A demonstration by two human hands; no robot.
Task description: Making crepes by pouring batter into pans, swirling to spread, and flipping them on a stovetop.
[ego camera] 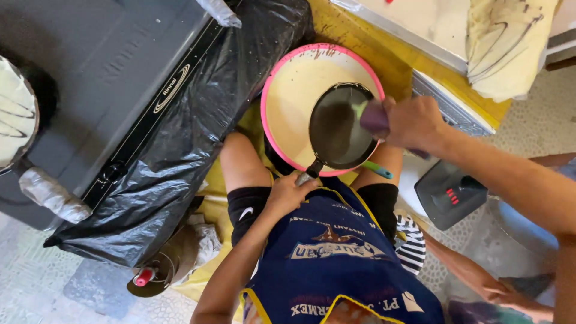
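Note:
My left hand (292, 193) grips the handle of a small black frying pan (337, 129). I hold the pan tilted over a pink-rimmed bowl (271, 90) of pale cream batter, which sits between my knees. My right hand (415, 123) is closed on a purple object (374, 117) with a light green part and presses it against the pan's inner right side. A green-handled utensil (378, 170) pokes out below the pan. I wear a dark blue apron (336, 258).
A black gas stove (108, 78) draped with a black plastic bag (198, 138) fills the left, with a pan of pale crepe (15, 114) at its edge. A red-valved gas fitting (144, 277) lies below. A dark box (450, 195) stands right; stained cloth (510, 42) lies top right.

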